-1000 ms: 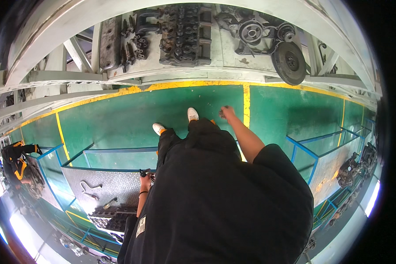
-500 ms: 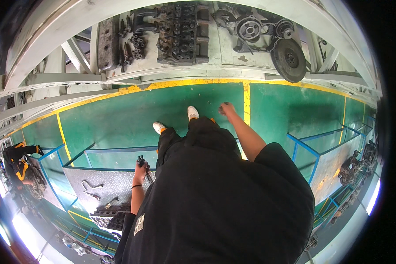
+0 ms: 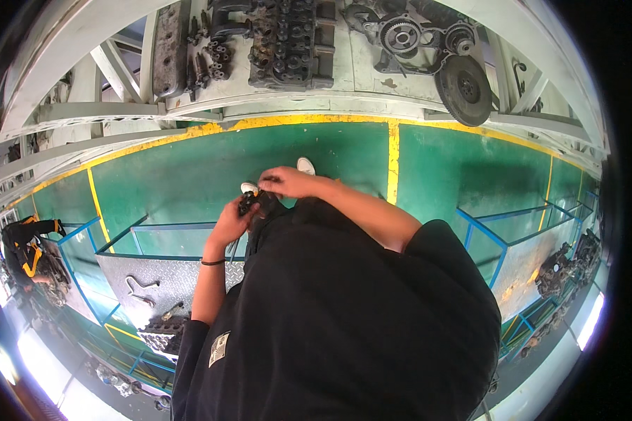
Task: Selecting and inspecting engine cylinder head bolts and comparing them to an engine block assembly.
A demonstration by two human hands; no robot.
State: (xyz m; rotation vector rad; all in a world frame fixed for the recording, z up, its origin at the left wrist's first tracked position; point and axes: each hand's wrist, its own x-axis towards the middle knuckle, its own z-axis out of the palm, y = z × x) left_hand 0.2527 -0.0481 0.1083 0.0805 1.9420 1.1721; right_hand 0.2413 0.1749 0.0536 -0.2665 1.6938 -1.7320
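In front of my body, my left hand (image 3: 228, 223) is closed around a bunch of small dark metal parts (image 3: 248, 202). Their exact kind is too small to tell. Thin rod-like pieces (image 3: 232, 248) stick out below that hand, beside my trousers. My right hand (image 3: 288, 181) has come in over the top of the bunch, its fingers bent and pressed together at the tips. Whatever those fingertips pinch is hidden. Both hands are above the green floor, close to my white shoes (image 3: 305, 166).
A white bench ahead carries a cylinder head (image 3: 282, 45), small loose parts (image 3: 198, 67), a geared engine cover (image 3: 400, 38) and a round disc (image 3: 463, 91). Behind my left arm stands a metal-plated, blue-framed table (image 3: 182, 277). Another person (image 3: 27, 245) bends at far left.
My right hand has swung in from the right to meet the left. My left hand has risen forward from beside the plated table, still holding the dark metal parts.
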